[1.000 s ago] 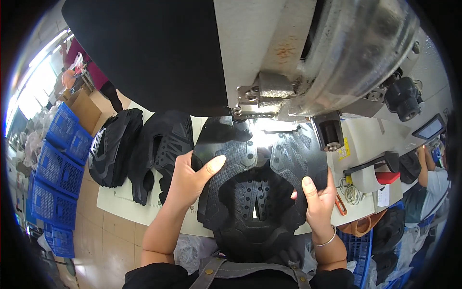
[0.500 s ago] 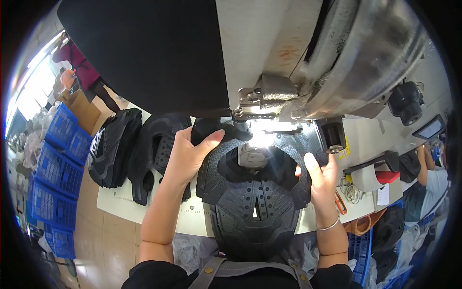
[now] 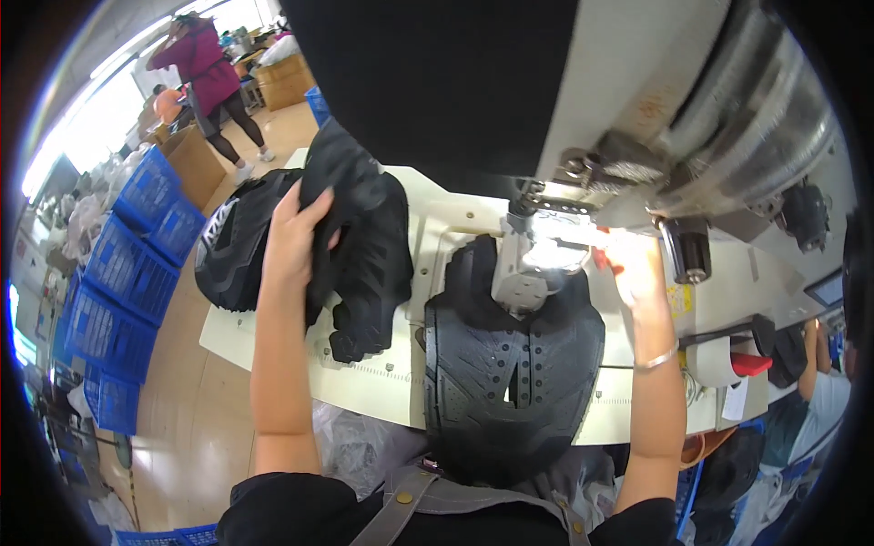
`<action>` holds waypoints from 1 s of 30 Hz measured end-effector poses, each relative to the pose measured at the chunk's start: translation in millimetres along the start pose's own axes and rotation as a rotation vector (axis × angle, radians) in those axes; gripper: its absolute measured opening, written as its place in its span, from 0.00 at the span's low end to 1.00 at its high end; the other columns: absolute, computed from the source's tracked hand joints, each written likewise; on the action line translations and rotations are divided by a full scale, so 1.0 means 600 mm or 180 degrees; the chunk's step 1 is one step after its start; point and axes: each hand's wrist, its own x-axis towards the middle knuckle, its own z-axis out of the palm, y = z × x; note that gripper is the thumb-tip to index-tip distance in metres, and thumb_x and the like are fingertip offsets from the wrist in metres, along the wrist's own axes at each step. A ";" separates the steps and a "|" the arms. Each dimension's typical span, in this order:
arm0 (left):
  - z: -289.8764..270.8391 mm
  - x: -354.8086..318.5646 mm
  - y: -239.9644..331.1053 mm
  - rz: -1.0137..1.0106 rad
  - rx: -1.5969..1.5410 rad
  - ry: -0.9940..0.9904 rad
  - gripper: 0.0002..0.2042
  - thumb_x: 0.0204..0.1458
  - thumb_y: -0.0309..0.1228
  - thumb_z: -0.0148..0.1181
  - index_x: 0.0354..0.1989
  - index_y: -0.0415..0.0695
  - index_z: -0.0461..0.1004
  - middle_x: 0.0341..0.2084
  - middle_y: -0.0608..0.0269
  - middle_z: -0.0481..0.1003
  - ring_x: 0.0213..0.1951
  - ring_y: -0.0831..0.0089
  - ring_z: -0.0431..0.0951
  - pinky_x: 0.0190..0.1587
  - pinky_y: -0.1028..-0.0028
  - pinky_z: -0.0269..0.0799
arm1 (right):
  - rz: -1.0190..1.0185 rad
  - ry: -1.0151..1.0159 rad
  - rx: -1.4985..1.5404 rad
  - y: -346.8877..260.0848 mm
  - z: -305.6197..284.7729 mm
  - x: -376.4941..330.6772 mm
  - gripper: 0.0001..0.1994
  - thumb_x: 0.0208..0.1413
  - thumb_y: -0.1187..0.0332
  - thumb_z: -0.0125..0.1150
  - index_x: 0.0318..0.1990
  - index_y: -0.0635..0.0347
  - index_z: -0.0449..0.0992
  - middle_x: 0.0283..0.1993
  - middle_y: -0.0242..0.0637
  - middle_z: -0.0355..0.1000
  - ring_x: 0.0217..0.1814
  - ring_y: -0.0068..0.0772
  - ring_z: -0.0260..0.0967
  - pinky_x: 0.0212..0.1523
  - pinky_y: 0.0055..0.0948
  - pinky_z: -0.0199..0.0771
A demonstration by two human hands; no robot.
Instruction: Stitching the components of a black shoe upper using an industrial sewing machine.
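Note:
My left hand (image 3: 293,238) is closed on a limp black shoe upper piece (image 3: 344,173), raised over the left part of the table. Under the sewing machine's lit head (image 3: 560,205), my right hand (image 3: 637,271) is closed around a small orange-red tool (image 3: 600,258) that looks like thread snips. Glare hides the tool's tip. Another black upper (image 3: 473,359), with rows of holes and a centre slit, lies around the machine's metal post (image 3: 522,289) and hangs over the table's front edge.
Black uppers (image 3: 246,259) are stacked on the white table (image 3: 382,391) at left, with another upper (image 3: 387,264) beside them. Blue crates (image 3: 118,305) line the floor to the left. A person in purple (image 3: 208,73) stands far left; another person's arm (image 3: 809,359) shows at far right.
My left hand has carried a black upper piece leftward, away from the machine post. My right hand has let go of the work and moved up beside the needle area with the orange-red tool.

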 end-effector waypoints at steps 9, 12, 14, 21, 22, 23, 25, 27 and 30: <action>-0.222 -0.068 -0.136 -0.0236 0.3396 0.0727 0.22 0.48 0.31 0.53 0.50 0.32 0.61 0.45 0.40 0.66 0.51 0.51 0.65 0.53 0.67 0.59 | -0.0739 -0.0205 -0.4745 0.007 0.014 -0.138 0.18 0.40 0.67 0.62 0.40 0.65 0.71 0.34 0.44 0.67 0.37 0.43 0.66 0.40 0.34 0.67; -0.176 -0.064 -0.111 -0.0285 0.3694 0.0728 0.21 0.48 0.28 0.52 0.52 0.36 0.59 0.46 0.40 0.65 0.50 0.49 0.64 0.49 0.64 0.61 | -0.0607 -0.0169 -0.4488 0.013 0.011 -0.135 0.16 0.39 0.69 0.63 0.38 0.65 0.72 0.32 0.42 0.66 0.35 0.40 0.67 0.37 0.32 0.68; -0.141 -0.085 -0.100 0.0288 0.4274 0.0870 0.23 0.46 0.24 0.52 0.53 0.39 0.58 0.48 0.45 0.63 0.48 0.50 0.65 0.47 0.63 0.62 | -0.0615 -0.0099 -0.4317 0.013 0.014 -0.135 0.15 0.38 0.71 0.63 0.37 0.65 0.72 0.29 0.39 0.65 0.31 0.34 0.65 0.33 0.27 0.68; 0.063 -0.204 -0.079 0.1542 0.2584 -0.1547 0.36 0.39 0.42 0.63 0.55 0.36 0.57 0.52 0.48 0.59 0.54 0.54 0.59 0.56 0.61 0.52 | -0.0344 0.0489 -0.2902 0.004 0.012 -0.149 0.16 0.44 0.76 0.59 0.44 0.65 0.68 0.27 0.30 0.64 0.23 0.14 0.58 0.25 0.16 0.62; 0.087 -0.224 -0.089 0.1503 0.2822 -0.1703 0.36 0.39 0.43 0.63 0.55 0.36 0.57 0.53 0.48 0.58 0.55 0.53 0.57 0.57 0.61 0.51 | -0.0109 0.0410 -0.2086 -0.007 0.023 -0.158 0.19 0.46 0.76 0.58 0.47 0.67 0.65 0.28 0.29 0.64 0.24 0.14 0.58 0.25 0.15 0.62; 0.100 -0.233 -0.101 0.1468 0.3051 -0.1873 0.36 0.39 0.44 0.63 0.55 0.37 0.57 0.54 0.48 0.57 0.56 0.52 0.56 0.57 0.61 0.50 | 0.0119 0.0344 -0.1275 -0.014 0.031 -0.168 0.22 0.47 0.76 0.57 0.51 0.68 0.62 0.29 0.28 0.64 0.25 0.13 0.58 0.25 0.14 0.62; 0.107 -0.235 -0.094 0.1472 0.3087 -0.1759 0.36 0.39 0.44 0.62 0.54 0.37 0.58 0.54 0.48 0.57 0.56 0.52 0.56 0.57 0.61 0.51 | 0.0251 -0.0194 -0.1038 -0.008 0.043 -0.197 0.23 0.48 0.75 0.56 0.53 0.68 0.59 0.39 0.33 0.68 0.36 0.22 0.65 0.38 0.21 0.67; 0.106 -0.237 -0.094 0.1439 0.3154 -0.1619 0.35 0.39 0.45 0.62 0.54 0.37 0.58 0.54 0.49 0.57 0.56 0.52 0.56 0.56 0.61 0.51 | 0.0706 -0.0844 -0.2011 0.002 0.049 -0.232 0.20 0.49 0.74 0.56 0.50 0.68 0.63 0.41 0.35 0.68 0.40 0.24 0.65 0.44 0.25 0.65; 0.097 -0.249 -0.103 0.1923 0.2724 -0.0826 0.23 0.43 0.43 0.60 0.41 0.38 0.66 0.42 0.53 0.65 0.45 0.62 0.66 0.45 0.68 0.61 | 0.0656 -0.0254 -0.1678 -0.007 0.053 -0.255 0.16 0.49 0.73 0.55 0.46 0.69 0.66 0.39 0.38 0.70 0.42 0.26 0.68 0.44 0.25 0.67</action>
